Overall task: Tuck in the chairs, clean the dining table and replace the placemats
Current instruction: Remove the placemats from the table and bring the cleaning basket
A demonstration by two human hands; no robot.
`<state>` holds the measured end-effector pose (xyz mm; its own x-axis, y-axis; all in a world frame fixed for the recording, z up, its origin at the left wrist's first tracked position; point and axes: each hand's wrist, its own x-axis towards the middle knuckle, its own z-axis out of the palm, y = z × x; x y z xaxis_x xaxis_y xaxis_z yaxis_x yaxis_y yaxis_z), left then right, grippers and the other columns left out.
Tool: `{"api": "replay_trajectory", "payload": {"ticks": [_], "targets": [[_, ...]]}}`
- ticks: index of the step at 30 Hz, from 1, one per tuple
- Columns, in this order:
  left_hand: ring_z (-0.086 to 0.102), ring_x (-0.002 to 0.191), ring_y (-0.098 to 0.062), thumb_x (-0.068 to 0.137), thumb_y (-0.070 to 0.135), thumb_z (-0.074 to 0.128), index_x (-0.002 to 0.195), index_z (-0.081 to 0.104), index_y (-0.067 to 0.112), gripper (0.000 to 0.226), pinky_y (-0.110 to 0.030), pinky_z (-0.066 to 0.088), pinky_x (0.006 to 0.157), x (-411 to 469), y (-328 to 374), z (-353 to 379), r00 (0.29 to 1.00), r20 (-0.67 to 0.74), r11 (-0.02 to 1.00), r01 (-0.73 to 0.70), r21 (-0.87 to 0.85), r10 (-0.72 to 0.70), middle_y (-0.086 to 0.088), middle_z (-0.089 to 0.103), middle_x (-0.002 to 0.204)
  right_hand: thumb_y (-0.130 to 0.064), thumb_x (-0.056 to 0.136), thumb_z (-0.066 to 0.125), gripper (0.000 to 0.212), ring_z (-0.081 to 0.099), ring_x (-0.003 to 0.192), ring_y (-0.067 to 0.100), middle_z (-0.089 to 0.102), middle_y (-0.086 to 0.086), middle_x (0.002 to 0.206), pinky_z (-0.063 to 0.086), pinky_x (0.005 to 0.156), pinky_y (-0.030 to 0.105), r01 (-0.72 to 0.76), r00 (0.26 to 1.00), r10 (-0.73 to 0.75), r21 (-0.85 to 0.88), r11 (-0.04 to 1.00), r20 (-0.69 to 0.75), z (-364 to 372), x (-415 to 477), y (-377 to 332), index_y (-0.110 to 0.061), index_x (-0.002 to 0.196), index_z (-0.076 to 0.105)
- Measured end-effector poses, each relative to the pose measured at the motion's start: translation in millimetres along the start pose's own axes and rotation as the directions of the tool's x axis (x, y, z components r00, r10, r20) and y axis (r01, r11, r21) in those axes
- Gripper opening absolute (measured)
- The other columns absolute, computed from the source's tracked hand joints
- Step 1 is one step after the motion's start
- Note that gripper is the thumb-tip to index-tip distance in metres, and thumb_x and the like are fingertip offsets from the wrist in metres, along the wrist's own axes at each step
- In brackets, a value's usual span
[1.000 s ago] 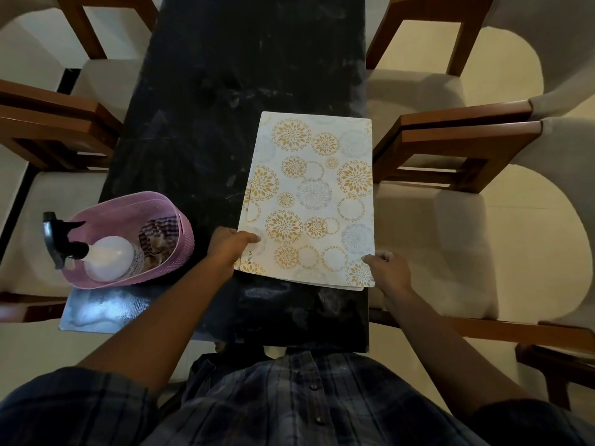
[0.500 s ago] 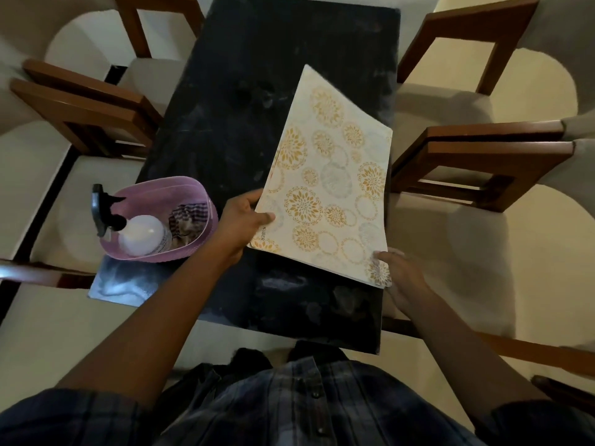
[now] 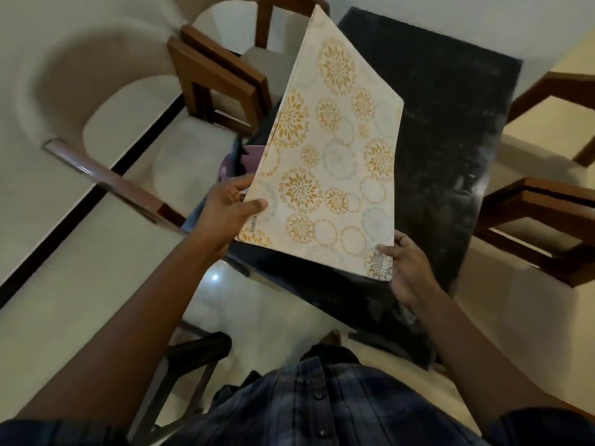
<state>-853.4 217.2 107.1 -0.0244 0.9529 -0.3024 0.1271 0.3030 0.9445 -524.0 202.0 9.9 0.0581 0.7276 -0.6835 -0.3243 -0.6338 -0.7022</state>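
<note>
A stack of cream placemats (image 3: 335, 162) with gold and grey flower circles is lifted off the black dining table (image 3: 450, 130) and tilted up toward the left. My left hand (image 3: 228, 214) grips its near left corner, thumb on top. My right hand (image 3: 407, 268) holds the near right corner from below, thumb on the top face. The placemats hide most of a pink basket (image 3: 238, 159) on the table's left side.
Wooden chairs with pale cushions stand on both sides: two at the left (image 3: 222, 82) and two at the right (image 3: 541, 220). A chair rail (image 3: 109, 181) crosses the near left. Pale floor with a black strip lies at the far left.
The placemats rose from lying flat on the table and tilted up toward the left. The view swung left, and the basket and spray bottle became mostly hidden behind the mats.
</note>
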Motion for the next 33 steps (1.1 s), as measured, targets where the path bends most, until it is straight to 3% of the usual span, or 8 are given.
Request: {"api": "replay_trajectory", "payload": {"ticks": [5,9,14,17,21,25,29,33], "targets": [[0.076,0.105,-0.034,0.098,-0.003,0.064,0.143,0.061,0.013,0.048,-0.045,0.066,0.079,-64.8,-18.4,-92.6,0.991,-0.112,0.987,-0.089,-0.134,0.074,-0.012,0.075,0.127,0.008,0.097,0.055,0.04,0.074,0.11,0.036,0.075,0.014,0.122,0.059,0.09,0.058,0.049,0.985,-0.043,-0.036,0.998,0.166,84.4,-35.8,8.1,-0.013,0.13,0.056],[0.075,0.108,-0.037,0.098,-0.002,0.064,0.143,0.062,0.015,0.048,-0.049,0.065,0.082,-123.1,-49.8,-159.6,0.961,-0.269,0.978,-0.117,-0.172,0.068,-0.011,0.075,0.126,0.015,0.094,0.054,0.042,0.075,0.108,0.033,0.075,0.013,0.121,0.063,0.077,0.047,0.087,0.961,-0.056,-0.102,0.991,0.271,154.4,-64.7,27.5,-0.012,0.127,0.056],[0.074,0.111,-0.035,0.096,-0.007,0.063,0.142,0.062,0.014,0.051,-0.051,0.064,0.085,-208.4,-95.8,-234.4,0.887,-0.46,0.966,-0.096,-0.242,-0.027,-0.01,0.076,0.125,0.019,0.091,0.055,0.048,0.073,0.112,0.037,0.074,0.018,0.122,0.061,0.089,0.054,0.112,0.91,0.0,-0.246,0.963,0.414,241.1,-89.9,81.0,-0.004,0.133,0.052],[0.075,0.11,-0.033,0.096,-0.008,0.062,0.139,0.065,0.014,0.049,-0.051,0.064,0.086,-257.9,-125.4,-265.8,0.823,-0.56,0.956,-0.085,-0.279,-0.091,-0.009,0.076,0.124,0.017,0.091,0.056,0.046,0.072,0.112,0.037,0.075,0.016,0.121,0.059,0.092,0.057,0.127,0.884,0.054,-0.352,0.927,0.464,287.3,-102.9,117.8,-0.004,0.131,0.053],[0.077,0.105,-0.028,0.097,-0.007,0.062,0.131,0.069,0.022,0.045,-0.046,0.065,0.082,-314.5,-166.2,-291.8,0.706,-0.677,0.94,-0.051,-0.338,-0.205,-0.006,0.078,0.119,0.018,0.092,0.056,0.043,0.075,0.108,0.033,0.074,0.014,0.123,0.063,0.079,0.047,0.133,0.845,0.162,-0.493,0.86,0.51,340.8,-117.8,164.9,-0.005,0.128,0.053],[0.078,0.102,-0.027,0.091,-0.012,0.063,0.126,0.072,0.011,0.043,-0.042,0.065,0.08,-358.4,-215.1,-302.8,0.561,-0.754,0.915,0.015,-0.404,-0.342,-0.008,0.078,0.118,0.025,0.087,0.056,0.046,0.075,0.102,0.035,0.073,0.017,0.117,0.065,0.073,0.046,0.128,0.806,0.292,-0.633,0.764,0.515,384.5,-120.2,212.5,-0.006,0.121,0.052],[0.077,0.1,-0.032,0.082,-0.019,0.064,0.117,0.072,0.006,0.043,-0.041,0.065,0.077,-384.7,-262.5,-300.3,0.437,-0.746,0.855,0.121,-0.505,-0.502,-0.009,0.079,0.11,0.028,0.083,0.058,0.044,0.073,0.102,0.037,0.073,0.019,0.116,0.062,0.081,0.05,0.162,0.778,0.389,-0.756,0.634,0.493,411.5,-106.8,257.1,-0.01,0.105,0.055],[0.076,0.098,-0.03,0.073,-0.01,0.074,0.107,0.07,0.009,0.04,-0.05,0.063,0.086,-401.1,-309.0,-292.1,0.325,-0.709,0.78,0.296,-0.552,-0.625,-0.007,0.078,0.105,0.027,0.082,0.062,0.043,0.074,0.099,0.037,0.074,0.018,0.114,0.062,0.081,0.053,0.231,0.772,0.451,-0.859,0.458,0.448,430.7,-88.6,301.2,-0.012,0.098,0.056]]}}
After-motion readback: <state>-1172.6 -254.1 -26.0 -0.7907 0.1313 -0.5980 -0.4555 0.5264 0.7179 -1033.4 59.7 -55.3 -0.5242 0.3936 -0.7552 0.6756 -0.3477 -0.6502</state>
